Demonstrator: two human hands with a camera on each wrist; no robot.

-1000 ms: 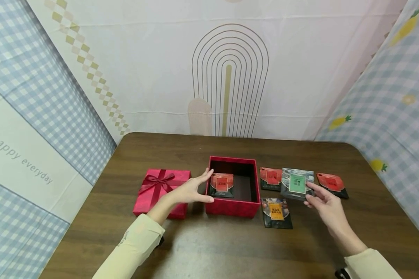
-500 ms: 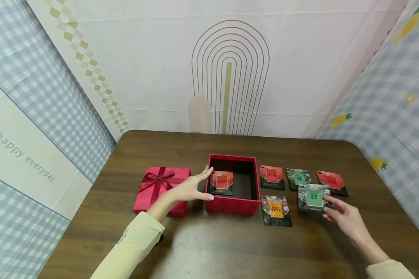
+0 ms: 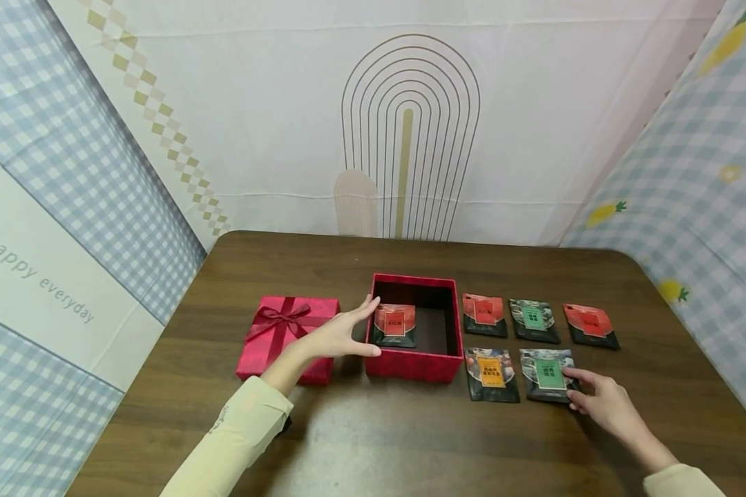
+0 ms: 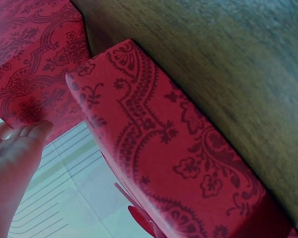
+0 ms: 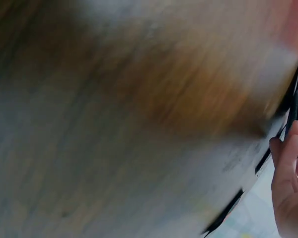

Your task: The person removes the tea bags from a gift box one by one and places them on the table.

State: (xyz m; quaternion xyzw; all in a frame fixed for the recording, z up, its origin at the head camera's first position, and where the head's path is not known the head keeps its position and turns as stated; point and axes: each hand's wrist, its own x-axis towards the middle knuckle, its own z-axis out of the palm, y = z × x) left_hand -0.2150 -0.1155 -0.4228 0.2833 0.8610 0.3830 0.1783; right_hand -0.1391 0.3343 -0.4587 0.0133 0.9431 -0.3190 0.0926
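In the head view my right hand (image 3: 606, 408) pinches the right edge of a green-labelled tea sachet (image 3: 548, 376), which lies at or just above the table. In the right wrist view the fingers (image 5: 288, 153) meet at the sachet's dark edge (image 5: 294, 111). My left hand (image 3: 340, 336) rests against the left side of an open red box (image 3: 413, 368), thumb and fingers spread. The left wrist view shows those fingertips at the patterned red wall (image 4: 37, 94). Inside the box, at its left, stands a red-labelled sachet (image 3: 394, 326).
A red lid with a bow (image 3: 289, 338) lies left of the box, under the left forearm. Right of the box lie a red sachet (image 3: 485, 315), a green sachet (image 3: 534, 320), another red sachet (image 3: 591, 326) and an orange-labelled sachet (image 3: 492, 375). Patterned cloths hang behind the table.
My right hand has carried the green-labelled sachet from above the back row, first right and toward me, then left and down beside the orange-labelled one. The left hand has stayed at the box.
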